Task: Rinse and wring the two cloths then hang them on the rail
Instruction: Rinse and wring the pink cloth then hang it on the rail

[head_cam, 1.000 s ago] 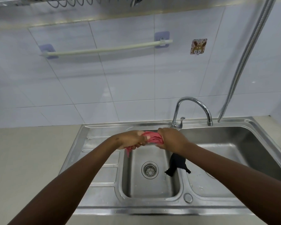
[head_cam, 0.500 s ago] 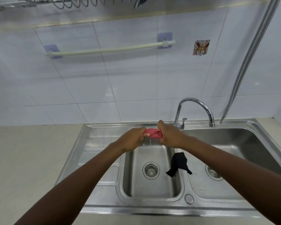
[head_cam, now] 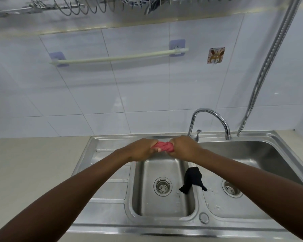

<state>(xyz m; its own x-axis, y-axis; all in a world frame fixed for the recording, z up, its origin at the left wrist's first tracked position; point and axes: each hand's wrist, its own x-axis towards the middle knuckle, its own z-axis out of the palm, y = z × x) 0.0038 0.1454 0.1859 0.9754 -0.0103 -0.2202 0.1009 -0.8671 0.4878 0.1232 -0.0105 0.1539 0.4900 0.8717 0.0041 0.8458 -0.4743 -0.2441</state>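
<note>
Pink cloth twisted between both hands over the small basin.

The pink cloth [head_cam: 163,147] is bunched into a tight roll, the left hand [head_cam: 141,149] and right hand [head_cam: 185,147] each closed on one end. Below, the black cloth [head_cam: 192,179] drapes over the divider of the sink [head_cam: 164,227]. The rail [head_cam: 119,58] on the tiled wall is bare.

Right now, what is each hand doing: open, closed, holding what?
Left hand: closed on one end of the twisted pink cloth, above the small basin.
Right hand: closed on the other end of the same cloth.
</note>
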